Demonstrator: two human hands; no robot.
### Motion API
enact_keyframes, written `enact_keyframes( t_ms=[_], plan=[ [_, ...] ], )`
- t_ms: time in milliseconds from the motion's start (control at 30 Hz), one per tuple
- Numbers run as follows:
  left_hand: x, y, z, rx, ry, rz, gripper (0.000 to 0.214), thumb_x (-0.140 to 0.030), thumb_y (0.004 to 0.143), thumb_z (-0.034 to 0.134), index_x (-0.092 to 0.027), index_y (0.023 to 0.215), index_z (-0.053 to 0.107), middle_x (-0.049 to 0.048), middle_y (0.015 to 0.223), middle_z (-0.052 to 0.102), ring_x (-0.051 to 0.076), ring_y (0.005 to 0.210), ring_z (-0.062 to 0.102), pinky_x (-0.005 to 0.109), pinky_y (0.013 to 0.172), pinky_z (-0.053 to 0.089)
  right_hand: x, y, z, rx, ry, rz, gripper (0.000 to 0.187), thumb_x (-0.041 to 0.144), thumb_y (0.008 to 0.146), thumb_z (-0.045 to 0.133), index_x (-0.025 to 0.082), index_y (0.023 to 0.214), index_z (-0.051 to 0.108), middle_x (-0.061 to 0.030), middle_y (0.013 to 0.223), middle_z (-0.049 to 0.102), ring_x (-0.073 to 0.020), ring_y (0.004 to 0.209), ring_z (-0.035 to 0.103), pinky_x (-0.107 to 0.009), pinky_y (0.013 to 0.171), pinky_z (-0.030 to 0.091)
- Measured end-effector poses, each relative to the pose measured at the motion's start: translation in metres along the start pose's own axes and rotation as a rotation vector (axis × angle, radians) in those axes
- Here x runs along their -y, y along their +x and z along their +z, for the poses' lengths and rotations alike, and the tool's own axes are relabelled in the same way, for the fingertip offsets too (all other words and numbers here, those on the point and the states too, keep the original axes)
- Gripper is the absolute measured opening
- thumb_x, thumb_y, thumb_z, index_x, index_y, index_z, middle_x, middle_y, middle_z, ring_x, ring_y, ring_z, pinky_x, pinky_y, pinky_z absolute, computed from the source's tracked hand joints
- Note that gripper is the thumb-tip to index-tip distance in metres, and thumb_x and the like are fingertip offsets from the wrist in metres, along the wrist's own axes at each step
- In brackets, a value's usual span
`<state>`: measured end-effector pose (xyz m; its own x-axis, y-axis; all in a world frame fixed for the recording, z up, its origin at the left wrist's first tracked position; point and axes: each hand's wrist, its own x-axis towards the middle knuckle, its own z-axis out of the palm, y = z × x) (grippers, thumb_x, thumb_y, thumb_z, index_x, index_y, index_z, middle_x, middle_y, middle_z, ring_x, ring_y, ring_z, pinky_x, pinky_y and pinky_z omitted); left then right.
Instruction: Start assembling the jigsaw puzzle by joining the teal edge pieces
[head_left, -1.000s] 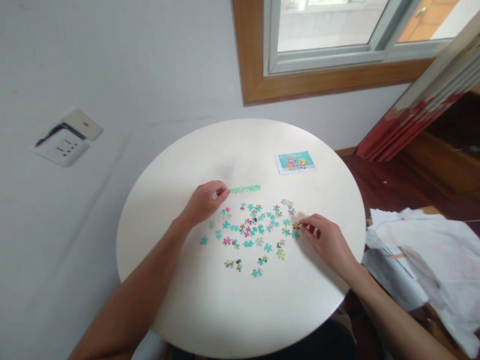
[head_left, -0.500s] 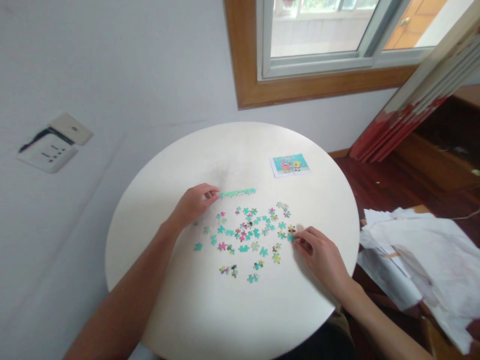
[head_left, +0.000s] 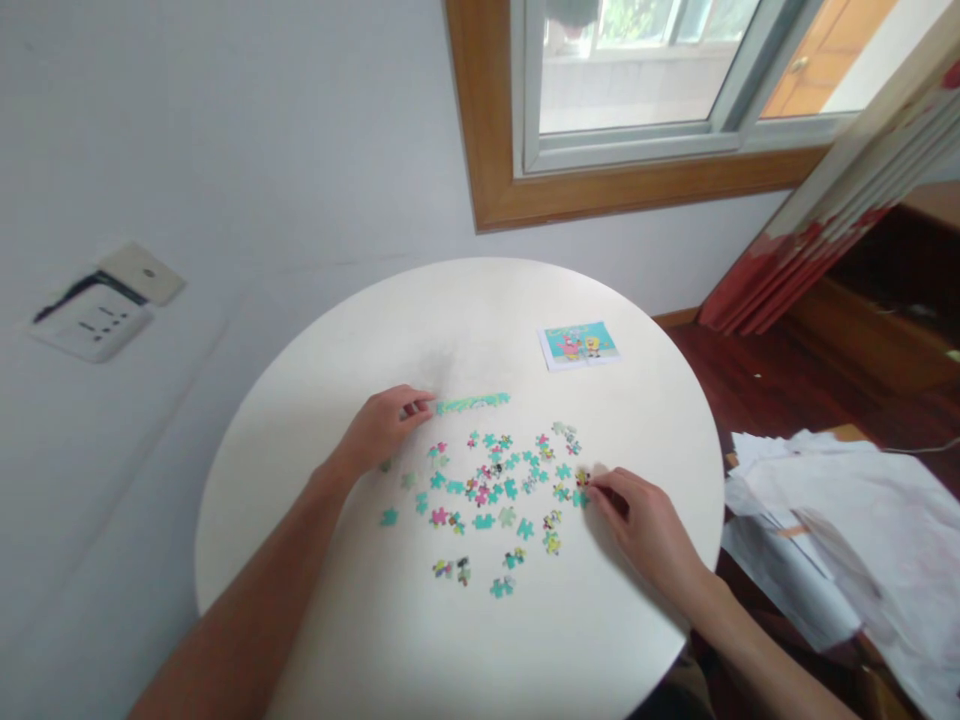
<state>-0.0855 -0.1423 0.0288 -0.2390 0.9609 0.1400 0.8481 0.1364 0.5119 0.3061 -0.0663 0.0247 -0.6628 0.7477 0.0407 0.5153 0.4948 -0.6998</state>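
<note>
My left hand (head_left: 384,428) rests at the left end of a joined strip of jigsaw puzzle pieces (head_left: 474,402), fingertips beside its edge. Its fingers are loosely bent and a little apart, gripping nothing I can see. At the right side of the loose pieces, my right hand (head_left: 637,510) has thumb and forefinger closed on a yellow and dark red puzzle piece (head_left: 583,479), partly covered by the fingertips. A teal piece (head_left: 580,498) lies just below it. Many loose puzzle pieces (head_left: 484,521), teal, pink, yellow and pale green, are scattered between my hands.
A picture card (head_left: 579,346) with two cartoon figures lies at the back right of the round white table (head_left: 360,340). Papers and white sheets (head_left: 855,540) are heaped to the right of the table. A wall and a window (head_left: 630,100) stand behind it.
The view has tilted slightly, so the table sits lower in the picture. My right fingertips have shifted slightly onto the yellow and dark red piece; my left hand stays by the strip.
</note>
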Motion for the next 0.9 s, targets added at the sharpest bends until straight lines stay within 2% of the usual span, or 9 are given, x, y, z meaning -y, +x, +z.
enact_keyframes(
  t_ms=[267, 633, 900],
  plan=[
    [-0.004, -0.001, 0.004, 0.018, -0.045, -0.008, 0.027, -0.035, 0.086, 0.059, -0.023, 0.105, 0.073, 0.0035, 0.090, 0.068, 0.018, 0.078, 0.063, 0.031, 0.076, 0.051, -0.007, 0.003, 0.004, -0.053, 0.058, 0.075, 0.029, 0.039, 0.097, 0.047, 0.022, 0.090, 0.069, -0.0062, 0.083, 0.071, -0.0232, 0.072, 0.064, -0.034, 0.068, 0.047],
    [-0.008, -0.001, 0.007, 0.004, -0.033, -0.027, 0.024, -0.031, 0.087, 0.059, -0.022, 0.101, 0.075, 0.0039, 0.090, 0.067, 0.017, 0.076, 0.062, 0.031, 0.076, 0.049, -0.013, 0.003, 0.009, -0.124, 0.072, 0.119, 0.030, 0.042, 0.094, 0.050, 0.021, 0.093, 0.071, -0.0090, 0.093, 0.075, -0.0274, 0.082, 0.069, -0.037, 0.073, 0.051],
    [-0.009, 0.000, 0.013, -0.031, -0.038, -0.009, 0.022, -0.033, 0.086, 0.061, -0.022, 0.099, 0.075, 0.0031, 0.086, 0.067, 0.016, 0.074, 0.061, 0.030, 0.074, 0.049, -0.011, 0.004, 0.010, -0.151, 0.072, 0.130, 0.030, 0.042, 0.095, 0.049, 0.021, 0.091, 0.070, -0.0070, 0.087, 0.075, -0.0254, 0.076, 0.068, -0.035, 0.070, 0.050]
  ],
)
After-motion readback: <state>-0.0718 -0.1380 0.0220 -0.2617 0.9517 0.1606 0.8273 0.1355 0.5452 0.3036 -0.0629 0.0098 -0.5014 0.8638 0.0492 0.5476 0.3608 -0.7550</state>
